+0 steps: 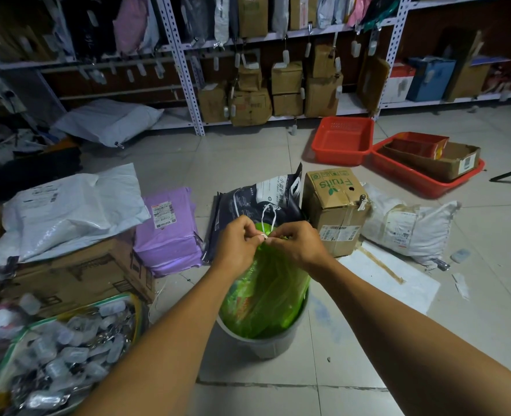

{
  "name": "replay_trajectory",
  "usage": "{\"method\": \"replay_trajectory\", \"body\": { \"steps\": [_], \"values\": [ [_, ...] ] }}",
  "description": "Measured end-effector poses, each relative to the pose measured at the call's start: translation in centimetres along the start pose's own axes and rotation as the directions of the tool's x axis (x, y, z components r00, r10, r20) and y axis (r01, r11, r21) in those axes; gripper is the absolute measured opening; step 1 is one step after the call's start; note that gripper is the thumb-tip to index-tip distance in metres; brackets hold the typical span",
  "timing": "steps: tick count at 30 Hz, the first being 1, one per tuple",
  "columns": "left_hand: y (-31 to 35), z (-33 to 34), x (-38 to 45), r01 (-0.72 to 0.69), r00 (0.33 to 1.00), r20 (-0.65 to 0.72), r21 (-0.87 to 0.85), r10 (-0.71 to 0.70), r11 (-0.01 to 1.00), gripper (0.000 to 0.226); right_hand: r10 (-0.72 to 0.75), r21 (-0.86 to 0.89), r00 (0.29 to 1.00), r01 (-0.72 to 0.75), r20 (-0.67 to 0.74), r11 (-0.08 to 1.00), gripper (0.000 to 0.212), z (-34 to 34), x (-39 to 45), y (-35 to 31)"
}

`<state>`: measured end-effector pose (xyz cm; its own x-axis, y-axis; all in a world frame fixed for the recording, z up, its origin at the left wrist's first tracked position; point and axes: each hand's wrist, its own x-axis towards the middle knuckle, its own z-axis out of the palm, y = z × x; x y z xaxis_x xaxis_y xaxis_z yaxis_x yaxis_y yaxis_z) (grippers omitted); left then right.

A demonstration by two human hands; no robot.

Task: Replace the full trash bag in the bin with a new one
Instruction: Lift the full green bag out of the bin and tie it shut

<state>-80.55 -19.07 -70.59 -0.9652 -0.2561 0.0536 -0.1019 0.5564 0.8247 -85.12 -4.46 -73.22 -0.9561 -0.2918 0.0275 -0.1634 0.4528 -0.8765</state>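
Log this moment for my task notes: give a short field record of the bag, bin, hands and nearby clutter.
bag: green trash bag, full, neck gathered, lower part inside the bin
bin: grey round bin on the tiled floor
drawstring: white drawstring, loop standing above the bag's neck
left hand: left hand pinching the drawstring at the neck
right hand: right hand pinching it from the other side
behind bin: dark printed bag, Fruits box
left of bin: purple parcels
new bag: none visible
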Motion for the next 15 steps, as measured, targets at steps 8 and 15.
{"method": "replay_trajectory", "body": {
  "steps": [8,15],
  "values": [
    [-0.16,-0.45,-0.26,0.015,1.000,-0.002,-0.078,-0.015,0.997,0.028,-0.074,0.019,0.996,0.075,-0.056,0.997,0.005,0.52,-0.49,0.02],
    [0.03,-0.27,-0.39,0.022,1.000,0.017,-0.117,-0.020,0.993,0.030,0.003,0.024,1.000,-0.002,-0.031,1.000,0.013,0.14,-0.50,-0.13]
  ]
}}
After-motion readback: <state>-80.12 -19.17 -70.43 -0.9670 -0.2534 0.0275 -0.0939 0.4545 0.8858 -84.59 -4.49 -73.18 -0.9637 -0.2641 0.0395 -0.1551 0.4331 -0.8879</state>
